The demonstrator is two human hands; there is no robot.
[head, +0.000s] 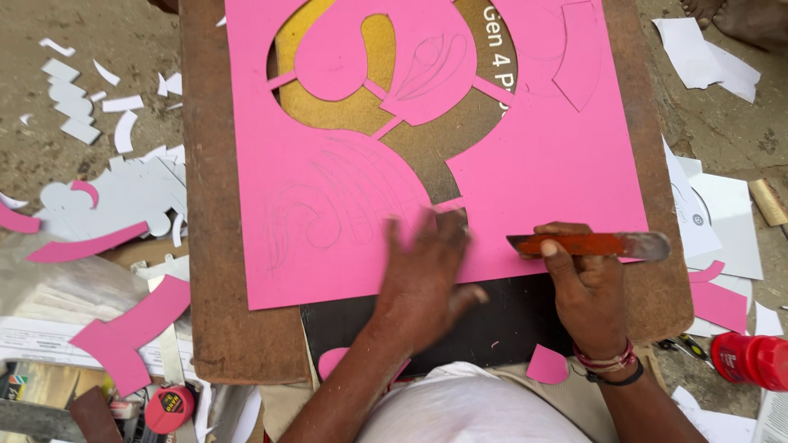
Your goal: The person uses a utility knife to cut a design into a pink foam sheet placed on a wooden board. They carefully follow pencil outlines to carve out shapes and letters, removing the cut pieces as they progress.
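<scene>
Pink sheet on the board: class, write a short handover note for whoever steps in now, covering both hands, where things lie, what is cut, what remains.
Left hand: flat on the pink sheet, pressing near its lower edge, blurred.
Right hand: gripping an orange-handled knife, held level over the sheet's lower right.
Sheet lies on a brown board.
Done: curved openings cut in the upper half; pink offcuts lie to the left.
Left: pencilled curves at lower left are uncut.
</scene>
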